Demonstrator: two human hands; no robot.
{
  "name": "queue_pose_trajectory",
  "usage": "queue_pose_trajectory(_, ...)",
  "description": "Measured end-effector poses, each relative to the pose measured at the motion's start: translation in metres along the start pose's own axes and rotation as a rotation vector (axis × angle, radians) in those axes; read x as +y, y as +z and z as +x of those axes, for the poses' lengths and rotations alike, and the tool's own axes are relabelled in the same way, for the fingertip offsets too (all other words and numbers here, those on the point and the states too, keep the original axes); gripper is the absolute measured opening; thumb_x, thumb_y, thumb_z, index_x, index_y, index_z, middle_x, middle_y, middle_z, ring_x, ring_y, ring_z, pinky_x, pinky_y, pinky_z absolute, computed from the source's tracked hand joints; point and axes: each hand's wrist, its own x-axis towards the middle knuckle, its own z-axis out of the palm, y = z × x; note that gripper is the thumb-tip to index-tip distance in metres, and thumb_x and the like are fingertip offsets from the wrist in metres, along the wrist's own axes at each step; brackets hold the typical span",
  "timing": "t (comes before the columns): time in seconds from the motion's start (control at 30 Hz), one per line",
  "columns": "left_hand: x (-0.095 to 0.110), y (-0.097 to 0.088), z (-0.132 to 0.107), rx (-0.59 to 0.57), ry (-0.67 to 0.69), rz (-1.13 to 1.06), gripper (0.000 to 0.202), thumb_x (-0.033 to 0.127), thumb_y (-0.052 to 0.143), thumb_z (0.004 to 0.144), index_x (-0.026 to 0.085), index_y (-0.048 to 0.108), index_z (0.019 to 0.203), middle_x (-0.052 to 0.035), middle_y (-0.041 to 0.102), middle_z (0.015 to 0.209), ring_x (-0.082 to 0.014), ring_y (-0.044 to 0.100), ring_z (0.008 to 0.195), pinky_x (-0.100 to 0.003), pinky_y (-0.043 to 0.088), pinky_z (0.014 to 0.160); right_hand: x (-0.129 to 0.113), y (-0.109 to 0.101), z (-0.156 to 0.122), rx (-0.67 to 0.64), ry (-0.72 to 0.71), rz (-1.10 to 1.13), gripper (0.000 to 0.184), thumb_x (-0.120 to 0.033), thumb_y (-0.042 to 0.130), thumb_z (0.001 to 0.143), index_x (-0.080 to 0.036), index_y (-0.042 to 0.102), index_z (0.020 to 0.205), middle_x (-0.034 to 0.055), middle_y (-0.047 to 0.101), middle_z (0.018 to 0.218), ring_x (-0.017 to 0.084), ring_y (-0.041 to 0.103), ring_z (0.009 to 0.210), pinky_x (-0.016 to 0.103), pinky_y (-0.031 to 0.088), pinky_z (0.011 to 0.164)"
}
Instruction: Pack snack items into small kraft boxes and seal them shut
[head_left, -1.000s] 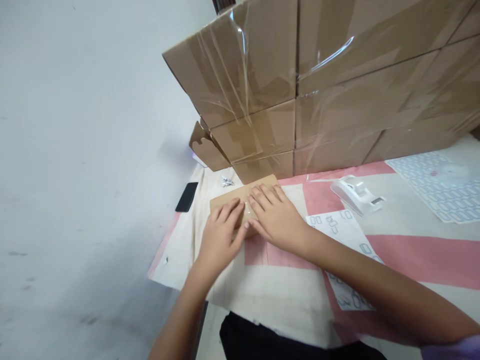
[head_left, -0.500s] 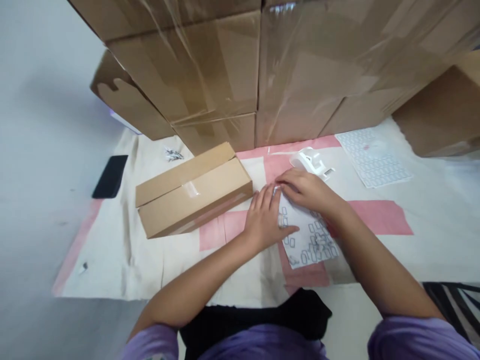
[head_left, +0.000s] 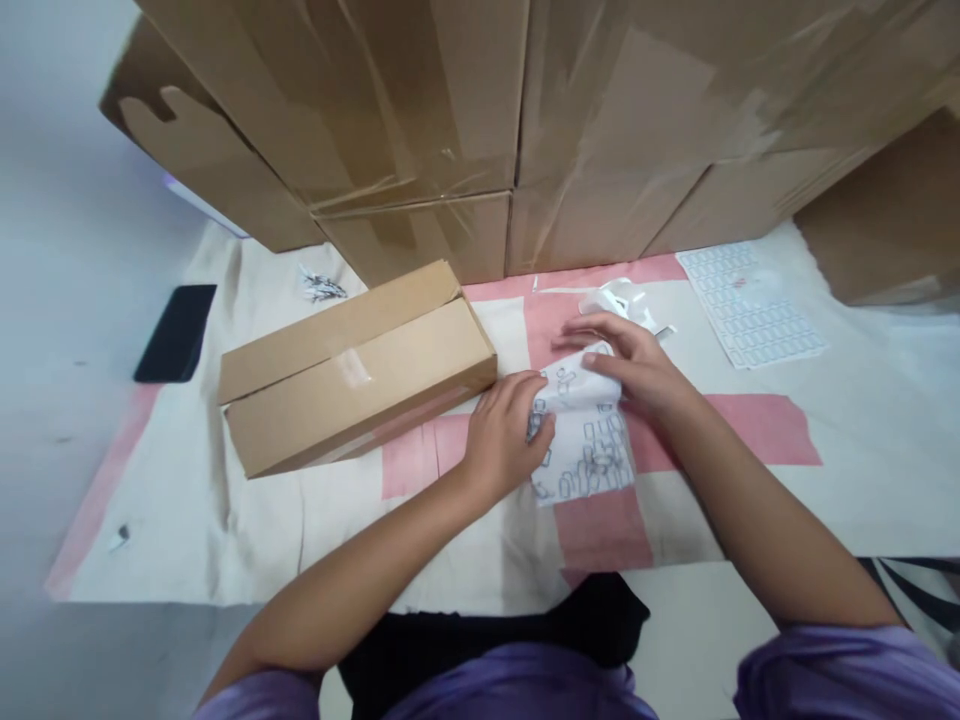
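Observation:
A white paper sheet [head_left: 587, 437] covered in small outlined rectangles lies partly on the cloth in front of me, its upper part bent up. My left hand [head_left: 504, 430] grips its left edge, thumb and fingers curled around it. At the upper right corner, my right hand [head_left: 624, 362] holds the sheet, the thumb in front and the fingers behind. Just beyond my right hand sits a white tape dispenser [head_left: 619, 298], partly hidden by it. To the left, near my left hand, a long closed cardboard box [head_left: 360, 370] has a piece of clear tape across its seam.
Large taped cartons [head_left: 420, 100] are stacked along the back. A printed sheet of small outlines [head_left: 750, 305] lies at the right. On the left are a black phone-like slab [head_left: 176, 333] and a small bundle of dark-and-white pieces [head_left: 322, 287]. A cream and pink cloth [head_left: 750, 500] covers the table.
The sheet's top has been lifted and bent up. My right thumb now lies over its corner, and my left hand has changed from lying flat to curling round the edge. The view has shifted slightly.

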Motion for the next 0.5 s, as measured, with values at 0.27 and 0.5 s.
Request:
queue_pose_trajectory(0.27, -0.005, -0.001, 0.002, 0.093, -0.161, -0.181, 0.031, 0.032, 0.046, 0.102, 0.022, 0.052, 0.13, -0.0105, 0.068, 0.122, -0.0261, 0.065, 0.11, -0.041, 0.052, 0.092, -0.013, 0.022, -0.011, 0.019, 0.129, -0.278, 0.052, -0.046, 0.077, 0.08, -0.026, 0.062, 0.126, 0.0069, 0.069, 0.115, 0.025, 0.067, 0.092, 0.036, 0.055, 0.073)
queue_pose_trajectory(0.5, -0.005, -0.004, 0.004, 0.084, -0.19, -0.247, 0.035, 0.042, 0.04, 0.106, 0.023, 0.059, 0.128, -0.0099, 0.069, 0.122, -0.0269, 0.064, 0.114, -0.042, 0.049, 0.096, -0.011, 0.015, -0.008, -0.024, 0.127, -0.405, 0.022, -0.038, 0.07, 0.085, -0.018, 0.065, 0.091, 0.0027, 0.067, 0.08, 0.019, 0.062, 0.07, 0.029, 0.048, 0.06)
